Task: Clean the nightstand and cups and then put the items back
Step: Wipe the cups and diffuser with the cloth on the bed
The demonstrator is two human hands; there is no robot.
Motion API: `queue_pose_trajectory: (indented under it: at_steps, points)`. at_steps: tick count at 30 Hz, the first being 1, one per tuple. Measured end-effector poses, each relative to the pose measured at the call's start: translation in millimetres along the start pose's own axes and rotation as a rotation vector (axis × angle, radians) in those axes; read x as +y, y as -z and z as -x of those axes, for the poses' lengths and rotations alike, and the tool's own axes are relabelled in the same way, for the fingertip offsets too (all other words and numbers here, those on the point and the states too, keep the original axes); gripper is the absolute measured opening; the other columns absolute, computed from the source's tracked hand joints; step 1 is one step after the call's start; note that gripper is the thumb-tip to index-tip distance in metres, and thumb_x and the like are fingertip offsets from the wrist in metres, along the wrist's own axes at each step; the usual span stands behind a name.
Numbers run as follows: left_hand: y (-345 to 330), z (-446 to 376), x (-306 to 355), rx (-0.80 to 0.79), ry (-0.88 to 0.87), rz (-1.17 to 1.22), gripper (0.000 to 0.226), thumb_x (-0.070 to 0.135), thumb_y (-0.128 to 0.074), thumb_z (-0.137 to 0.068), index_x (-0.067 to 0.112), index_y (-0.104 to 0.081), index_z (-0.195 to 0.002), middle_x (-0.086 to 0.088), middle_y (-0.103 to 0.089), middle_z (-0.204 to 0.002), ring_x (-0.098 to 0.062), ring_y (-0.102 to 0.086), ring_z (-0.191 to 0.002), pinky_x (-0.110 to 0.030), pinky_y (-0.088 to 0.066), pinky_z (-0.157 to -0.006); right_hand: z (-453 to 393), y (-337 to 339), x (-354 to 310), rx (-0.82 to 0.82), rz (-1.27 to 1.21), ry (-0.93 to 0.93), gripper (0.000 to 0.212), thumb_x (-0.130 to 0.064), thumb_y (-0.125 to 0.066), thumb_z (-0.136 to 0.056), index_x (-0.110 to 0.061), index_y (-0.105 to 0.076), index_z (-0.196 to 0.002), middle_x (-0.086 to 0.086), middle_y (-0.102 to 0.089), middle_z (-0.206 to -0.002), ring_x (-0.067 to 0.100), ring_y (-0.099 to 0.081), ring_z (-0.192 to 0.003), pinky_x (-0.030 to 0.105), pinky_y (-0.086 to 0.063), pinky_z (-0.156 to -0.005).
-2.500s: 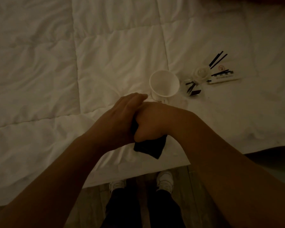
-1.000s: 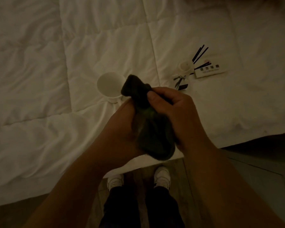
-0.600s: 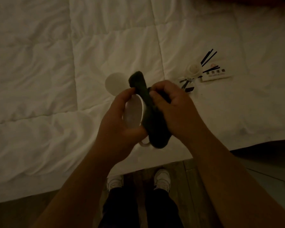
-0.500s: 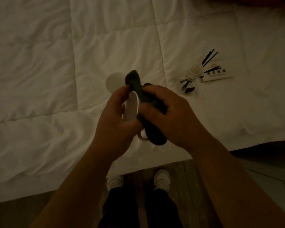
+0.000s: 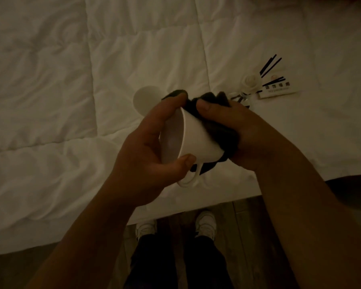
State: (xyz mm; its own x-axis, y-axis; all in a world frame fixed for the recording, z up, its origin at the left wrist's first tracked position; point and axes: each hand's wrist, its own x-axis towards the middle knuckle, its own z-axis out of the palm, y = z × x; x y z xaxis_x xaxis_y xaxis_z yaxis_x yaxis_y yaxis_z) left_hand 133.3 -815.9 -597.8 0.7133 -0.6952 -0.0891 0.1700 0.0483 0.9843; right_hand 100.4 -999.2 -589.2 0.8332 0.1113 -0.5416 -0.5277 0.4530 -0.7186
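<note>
My left hand [image 5: 146, 155] grips a white cup [image 5: 198, 140] by its rim, fingers over the top edge and thumb under it. The cup lies on its side with its mouth to the left and its handle [image 5: 189, 180] hanging down. My right hand [image 5: 240, 132] holds a dark cloth [image 5: 219, 130] wrapped against the cup's outer wall and base. A second white cup [image 5: 147, 99] lies on the bed behind my hands, partly hidden by them.
A white quilted bed [image 5: 71, 101] fills most of the view. At the right lie a small white flower-shaped item [image 5: 249, 81], black sticks [image 5: 270, 64] and a card with print [image 5: 278, 90]. Below the bed edge are a dark floor and my white shoes [image 5: 205, 224].
The cloth was bunched in and over the cup's mouth; now it wraps the outside and the cup's white wall shows. The cup has turned, its mouth facing left.
</note>
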Motion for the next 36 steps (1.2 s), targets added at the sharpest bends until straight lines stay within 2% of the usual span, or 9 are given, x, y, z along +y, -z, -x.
queue_pose_trajectory:
  at_steps: [3,6,11,15,18,23,25,29,36]
  points:
    - [-3.7,-3.4,-0.5,0.029,-0.085,0.047,0.071,0.007,-0.066,-0.075,0.008,-0.037,-0.14,-0.015,-0.041,-0.143,-0.031,-0.039,-0.134,-0.05,-0.043,-0.101,2.5,-0.3,5.0,-0.088,-0.371,-0.034,0.052,-0.041,-0.057,-0.084,-0.011,-0.059,-0.126,0.013,-0.059,-0.122,0.032,-0.057,-0.109,0.042,-0.049,-0.087]
    - [-15.1,-11.0,2.3,0.215,-0.078,0.297,0.06,0.008,-0.063,-0.075,0.017,-0.044,-0.131,-0.001,-0.051,-0.128,-0.022,-0.053,-0.12,-0.038,-0.05,-0.089,2.3,-10.5,14.0,-0.104,-0.607,0.059,0.05,-0.044,-0.053,-0.087,-0.015,-0.059,-0.126,0.014,-0.059,-0.124,0.035,-0.056,-0.112,0.042,-0.05,-0.089]
    - [-42.6,-19.0,-0.9,0.474,-0.075,0.475,0.053,0.011,-0.064,-0.074,0.023,-0.044,-0.122,0.008,-0.061,-0.111,-0.014,-0.063,-0.104,-0.033,-0.054,-0.079,0.7,-28.7,27.3,0.149,-0.725,0.255,0.064,-0.049,-0.051,-0.084,-0.016,-0.047,-0.139,0.015,-0.052,-0.138,0.033,-0.051,-0.125,0.045,-0.044,-0.102]
    - [-62.9,-21.6,-1.4,0.656,-0.003,0.508,0.048,0.008,-0.064,-0.077,0.026,-0.046,-0.117,0.003,-0.056,-0.115,-0.016,-0.063,-0.106,-0.035,-0.053,-0.083,9.1,-34.6,39.2,0.417,-0.51,0.492,0.036,-0.038,-0.055,-0.089,-0.02,-0.061,-0.119,0.008,-0.065,-0.121,0.026,-0.06,-0.114,0.039,-0.051,-0.09]
    - [-66.1,-20.6,-0.1,0.656,0.047,0.526,0.047,0.014,-0.066,-0.076,0.025,-0.049,-0.119,0.0,-0.057,-0.117,-0.021,-0.063,-0.108,-0.038,-0.054,-0.085,16.3,-30.8,37.4,0.517,-0.25,0.67,0.014,-0.035,-0.066,-0.085,-0.033,-0.072,-0.098,-0.007,-0.071,-0.103,0.015,-0.065,-0.102,0.028,-0.052,-0.082]
    - [-39.5,-25.6,8.8,0.489,0.24,0.466,0.053,0.022,-0.066,-0.078,0.02,-0.051,-0.128,-0.005,-0.059,-0.119,-0.031,-0.064,-0.106,-0.045,-0.056,-0.078,24.8,-17.9,23.1,0.535,0.318,0.841,0.038,-0.02,-0.059,-0.087,-0.019,-0.051,-0.124,-0.018,-0.062,-0.112,-0.001,-0.059,-0.108,0.017,-0.049,-0.087]
    - [-27.0,-31.5,16.0,0.371,0.26,0.392,0.054,0.023,-0.065,-0.079,0.022,-0.051,-0.131,-0.003,-0.061,-0.117,-0.027,-0.067,-0.101,-0.039,-0.056,-0.073,23.5,-11.8,17.5,0.498,0.342,0.806,0.037,-0.018,-0.06,-0.087,-0.018,-0.052,-0.123,-0.011,-0.06,-0.115,0.002,-0.059,-0.108,0.019,-0.049,-0.087]
    - [-27.8,-46.4,25.5,0.184,0.181,0.06,0.049,0.021,-0.066,-0.078,0.024,-0.052,-0.125,-0.004,-0.06,-0.117,-0.02,-0.07,-0.092,-0.037,-0.058,-0.073,12.3,-6.0,-2.8,0.52,0.008,0.543,0.015,-0.022,-0.064,-0.079,-0.018,-0.069,-0.092,0.002,-0.07,-0.095,0.023,-0.067,-0.096,0.04,-0.056,-0.081]
    - [-56.3,-40.4,20.0,0.555,0.151,0.06,0.043,0.031,-0.066,-0.077,0.027,-0.049,-0.116,-0.003,-0.064,-0.104,-0.027,-0.068,-0.088,-0.051,-0.058,-0.075,14.8,-22.2,13.4,0.669,0.428,0.76,0.025,-0.025,-0.062,-0.084,-0.013,-0.064,-0.106,0.006,-0.065,-0.111,0.011,-0.062,-0.105,0.03,-0.054,-0.087]
